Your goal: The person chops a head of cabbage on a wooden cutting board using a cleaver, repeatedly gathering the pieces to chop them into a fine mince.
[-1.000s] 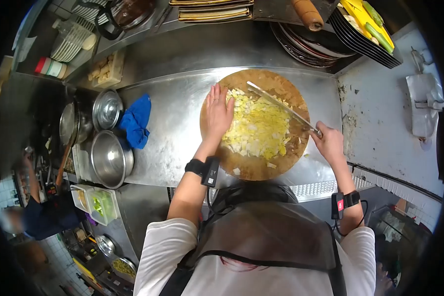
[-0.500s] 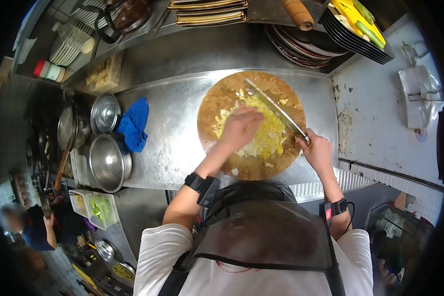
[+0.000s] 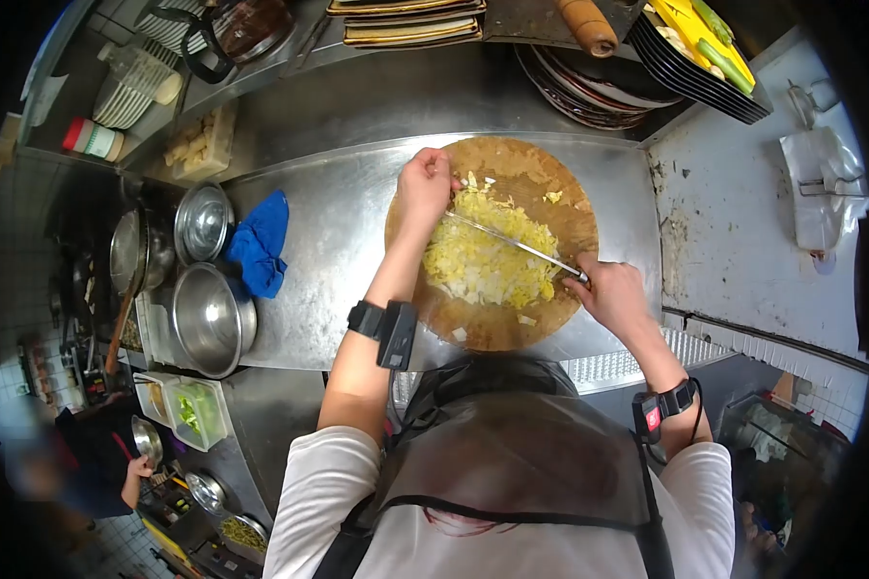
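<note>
A round wooden chopping board (image 3: 541,174) lies on the steel counter (image 3: 328,270) and carries a heap of chopped pale yellow cabbage (image 3: 488,261). My right hand (image 3: 613,294) grips the handle of a long cleaver (image 3: 512,243), whose blade lies edge-down across the heap. My left hand (image 3: 425,188) rests curled at the board's far left rim, touching the top of the heap near the blade's tip. Each wrist wears a black band with a small device.
A blue cloth (image 3: 261,241), a steel bowl (image 3: 208,318) and a lidded pot (image 3: 201,222) sit left of the board. Stacked plates (image 3: 589,92) and dark trays (image 3: 705,68) stand behind. A tub of greens (image 3: 198,410) is lower left. Another person (image 3: 97,463) stands at far left.
The cleaver swung from a raised diagonal down across the heap. My left hand went over the cabbage, then back to the board's far left rim. The cabbage is gathered tighter.
</note>
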`<state>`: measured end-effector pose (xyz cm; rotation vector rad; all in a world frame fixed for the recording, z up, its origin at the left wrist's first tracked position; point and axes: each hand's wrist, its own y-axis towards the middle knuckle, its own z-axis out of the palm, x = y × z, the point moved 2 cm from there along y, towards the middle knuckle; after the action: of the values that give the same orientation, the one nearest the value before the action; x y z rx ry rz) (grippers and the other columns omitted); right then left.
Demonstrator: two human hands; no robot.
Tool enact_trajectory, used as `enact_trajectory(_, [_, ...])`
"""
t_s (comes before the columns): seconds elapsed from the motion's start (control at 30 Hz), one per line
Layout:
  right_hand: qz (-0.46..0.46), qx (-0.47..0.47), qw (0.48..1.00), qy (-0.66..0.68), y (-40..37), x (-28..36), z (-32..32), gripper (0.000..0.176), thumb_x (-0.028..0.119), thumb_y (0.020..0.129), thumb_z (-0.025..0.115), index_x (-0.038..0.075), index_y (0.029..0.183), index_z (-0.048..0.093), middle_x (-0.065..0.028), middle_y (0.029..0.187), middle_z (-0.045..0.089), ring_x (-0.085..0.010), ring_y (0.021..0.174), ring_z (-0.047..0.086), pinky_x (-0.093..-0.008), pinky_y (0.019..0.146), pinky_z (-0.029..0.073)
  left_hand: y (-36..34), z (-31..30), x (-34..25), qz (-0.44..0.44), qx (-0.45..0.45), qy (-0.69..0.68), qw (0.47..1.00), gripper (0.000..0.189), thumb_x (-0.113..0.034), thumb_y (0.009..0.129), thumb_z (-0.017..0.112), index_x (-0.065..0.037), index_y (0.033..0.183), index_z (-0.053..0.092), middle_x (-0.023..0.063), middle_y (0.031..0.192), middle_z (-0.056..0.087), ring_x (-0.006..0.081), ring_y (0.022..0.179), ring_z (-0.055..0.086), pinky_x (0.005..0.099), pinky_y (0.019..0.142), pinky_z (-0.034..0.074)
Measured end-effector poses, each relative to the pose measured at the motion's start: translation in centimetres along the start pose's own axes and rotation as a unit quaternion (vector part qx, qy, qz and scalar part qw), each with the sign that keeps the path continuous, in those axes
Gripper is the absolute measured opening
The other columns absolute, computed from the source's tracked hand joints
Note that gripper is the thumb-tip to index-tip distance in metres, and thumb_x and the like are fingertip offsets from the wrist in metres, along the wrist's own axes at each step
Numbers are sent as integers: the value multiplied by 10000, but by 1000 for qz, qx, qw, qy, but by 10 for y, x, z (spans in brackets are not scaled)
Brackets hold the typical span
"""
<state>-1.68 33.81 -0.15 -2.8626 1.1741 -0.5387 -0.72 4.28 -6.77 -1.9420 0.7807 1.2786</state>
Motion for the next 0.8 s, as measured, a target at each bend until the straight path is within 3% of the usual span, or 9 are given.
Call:
enact_trajectory(0.2, [-4,-5,1000,-11,14,-28,30,232,260,832,672,69,904,562,-145,610,611,-350,619,620,-447,580,478,6,15,13,8,-70,41,997,121,-154,935,572,-48,959,626,26,584,597,80,501,534,264,470,378])
enact_trajectory(0.3, [7,-22,1000,-13,12,-36,34,218,257,829,672,75,888,568,-144,609,609,-350,620,620,-444,580,481,0,22,0,58,-121,63,989,107,-142,941,566,-54,952,626,-9,553,558,61,492,508,246,461,361])
enact_trajectory(0.37, [1,-38,999,19,4,-42,34,218,262,828,673,75,876,571,-139,610,612,-348,620,620,-443,580,481,-13,26,-18,128,-98,-106,981,90,-125,946,560,-63,950,625,-42,537,524,35,486,474,223,456,340])
enact_trajectory(0.47, [-5,-53,998,39,7,-34,18,222,273,827,673,75,857,576,-131,615,618,-346,621,623,-442,579,482,-18,19,-35,170,-110,-98,974,82,-118,951,556,-71,950,623,-63,541,508,17,484,448,205,451,320])
enact_trajectory(0.63, [-4,-28,1000,9,26,-24,0,224,282,827,670,77,862,586,-130,622,625,-343,623,629,-439,576,488,18,12,-16,24,-75,-101,992,80,-134,933,582,-85,977,628,-21,557,553,39,483,467,203,470,321])
enact_trajectory(0.7, [-17,-4,998,-64,35,-21,10,225,286,829,665,79,867,586,-134,627,628,-344,623,632,-435,572,495,26,11,-2,16,-91,-91,992,81,-128,930,584,-83,980,628,-21,559,553,45,486,476,209,473,333])
enact_trajectory(0.8, [18,-22,998,-52,36,-28,25,228,291,837,657,79,864,577,-136,625,629,-349,607,629,-436,561,497,24,16,7,19,-86,-77,993,74,-104,916,597,-75,979,623,-24,557,548,56,491,492,232,476,359])
